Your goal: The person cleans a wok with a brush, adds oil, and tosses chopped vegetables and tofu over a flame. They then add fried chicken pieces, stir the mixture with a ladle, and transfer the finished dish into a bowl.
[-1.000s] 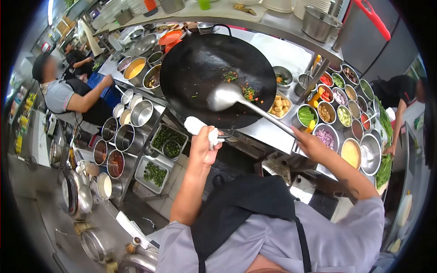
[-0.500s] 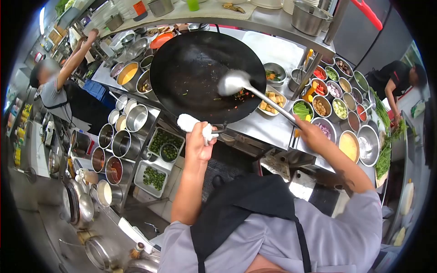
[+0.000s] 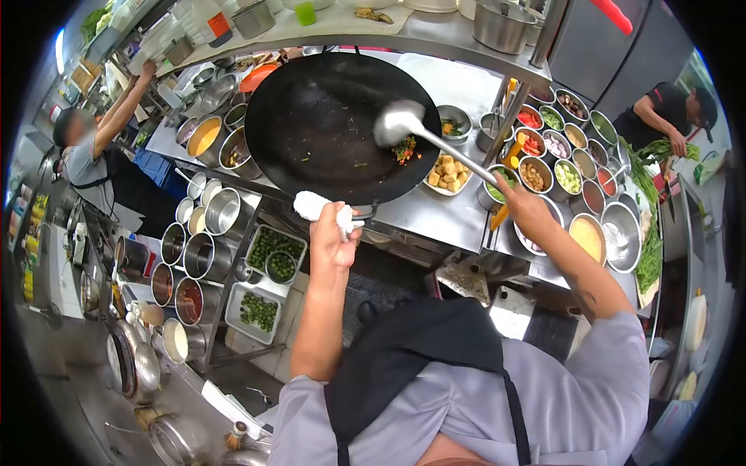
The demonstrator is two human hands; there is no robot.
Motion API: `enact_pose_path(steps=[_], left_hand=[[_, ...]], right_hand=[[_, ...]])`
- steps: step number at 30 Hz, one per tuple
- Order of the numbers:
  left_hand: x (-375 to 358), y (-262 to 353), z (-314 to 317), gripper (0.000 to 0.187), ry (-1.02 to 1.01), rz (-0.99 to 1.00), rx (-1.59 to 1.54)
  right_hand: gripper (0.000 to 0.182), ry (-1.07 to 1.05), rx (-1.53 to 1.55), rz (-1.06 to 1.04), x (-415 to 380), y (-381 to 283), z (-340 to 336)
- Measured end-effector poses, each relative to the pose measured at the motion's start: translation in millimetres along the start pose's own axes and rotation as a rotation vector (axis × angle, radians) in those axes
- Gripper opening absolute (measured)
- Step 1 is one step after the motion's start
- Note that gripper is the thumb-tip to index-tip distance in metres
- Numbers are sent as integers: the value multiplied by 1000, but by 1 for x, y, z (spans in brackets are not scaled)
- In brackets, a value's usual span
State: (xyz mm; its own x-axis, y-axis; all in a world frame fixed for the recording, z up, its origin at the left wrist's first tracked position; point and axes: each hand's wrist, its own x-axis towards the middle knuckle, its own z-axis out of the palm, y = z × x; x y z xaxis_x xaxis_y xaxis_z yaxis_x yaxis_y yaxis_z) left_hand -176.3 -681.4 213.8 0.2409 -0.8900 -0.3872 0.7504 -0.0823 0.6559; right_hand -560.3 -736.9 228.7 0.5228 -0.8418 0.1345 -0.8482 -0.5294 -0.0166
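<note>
A large black wok point(image 3: 326, 132) is tilted over the steel counter, its inside facing me. My left hand point(image 3: 334, 237) is closed round a white cloth point(image 3: 312, 206) at the wok's near handle. With my right hand point(image 3: 522, 203) I grip the long handle of a metal wok ladle point(image 3: 400, 123). The ladle's bowl is inside the wok on its right side. Just below the bowl lies a small heap of chopped orange and green food point(image 3: 405, 151). Scattered bits stick to the dark wok surface. A dish of golden fried cubes point(image 3: 448, 174) stands beside the wok's right rim.
Several steel bowls of cut vegetables point(image 3: 568, 179) crowd the right counter. Pots point(image 3: 208, 250) fill the left side, above trays of green limes point(image 3: 259, 311). A shelf point(image 3: 443, 35) runs across the back. One person point(image 3: 109, 155) works at left, another point(image 3: 660, 116) at right.
The food in the wok has gathered into a heap beneath the ladle's bowl. My view has shifted slightly, and the right-hand person's hand has risen with the greens.
</note>
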Motion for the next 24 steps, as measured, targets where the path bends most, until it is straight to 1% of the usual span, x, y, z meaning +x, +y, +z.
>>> enact_pose_path(steps=[2, 4, 5, 6, 8, 9, 10, 12, 16, 18, 21, 23, 24], left_hand=[[6, -2, 1, 10, -13, 17, -54], [8, -4, 2, 10, -5, 19, -16], [7, -5, 3, 9, 15, 15, -13], [8, -7, 2, 9, 6, 5, -3], [13, -11, -3, 9, -6, 20, 6], [14, -12, -2, 8, 2, 26, 7], [13, -12, 1, 8, -1, 20, 14], [15, -9, 9, 10, 13, 46, 15], [25, -5, 10, 9, 27, 84, 22], [26, -6, 9, 10, 25, 86, 32], [25, -9, 8, 10, 54, 118, 92], [24, -9, 4, 10, 47, 128, 107], [23, -9, 3, 10, 51, 128, 109]], right_hand=[[73, 59, -4, -56, -48, 31, 2], [71, 30, -95, -25, -67, 60, -8], [70, 5, -201, -11, -63, 57, -24], [68, -38, -225, 33, -54, 52, -34], [67, 71, -140, 22, -33, 38, -36], [68, 106, -93, -23, -25, 36, -26], [70, 56, -108, 22, -19, 28, -21], [73, -18, -107, 70, -22, 19, -14], [74, -40, -89, 58, -59, 30, -22], [75, -14, -97, 96, -74, 36, -37], [73, -31, -189, 120, -75, 32, -68], [70, -40, -283, 118, -66, 34, -74], [70, -42, -280, 116, -59, 34, -73]])
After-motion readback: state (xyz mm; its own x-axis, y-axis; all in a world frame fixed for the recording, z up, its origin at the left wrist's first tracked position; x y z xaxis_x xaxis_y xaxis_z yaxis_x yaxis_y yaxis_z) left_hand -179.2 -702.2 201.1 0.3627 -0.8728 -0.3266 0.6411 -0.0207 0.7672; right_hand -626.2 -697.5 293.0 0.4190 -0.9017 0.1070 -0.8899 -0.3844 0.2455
